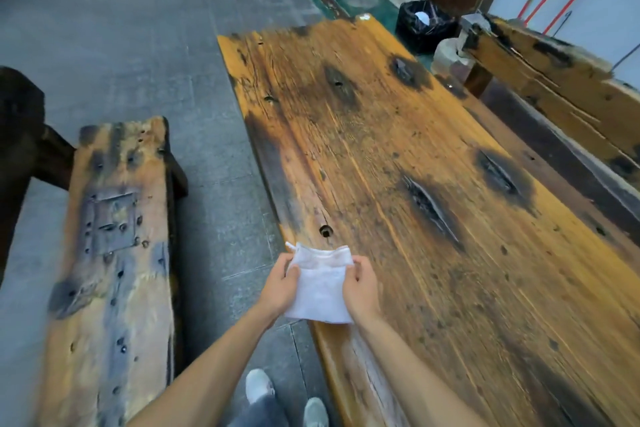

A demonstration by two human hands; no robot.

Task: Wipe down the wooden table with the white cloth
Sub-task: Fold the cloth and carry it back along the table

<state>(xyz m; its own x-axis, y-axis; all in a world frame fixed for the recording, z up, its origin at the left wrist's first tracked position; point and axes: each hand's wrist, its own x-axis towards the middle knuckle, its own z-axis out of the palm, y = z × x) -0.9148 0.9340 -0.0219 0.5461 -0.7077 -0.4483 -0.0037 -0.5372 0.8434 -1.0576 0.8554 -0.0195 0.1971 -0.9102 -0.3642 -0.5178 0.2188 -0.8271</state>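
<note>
Holding white cloth (pixel 320 284) pinched between left hand (pixel 278 288) and right hand (pixel 360 289) — wooden table (pixel 433 184) stretches ahead-right, your right hand nearer it.

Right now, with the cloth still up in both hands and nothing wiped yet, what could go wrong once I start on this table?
1. The wooden table has cracked dark knots and a small hole; the white cloth could snag there.
2. The grain looks rough and split, so fibres may catch or leave lint.
3. The left hand and right hand hold the cloth over the table's near edge, beside the bench; a dropped cloth would likely hit the floor.
</note>
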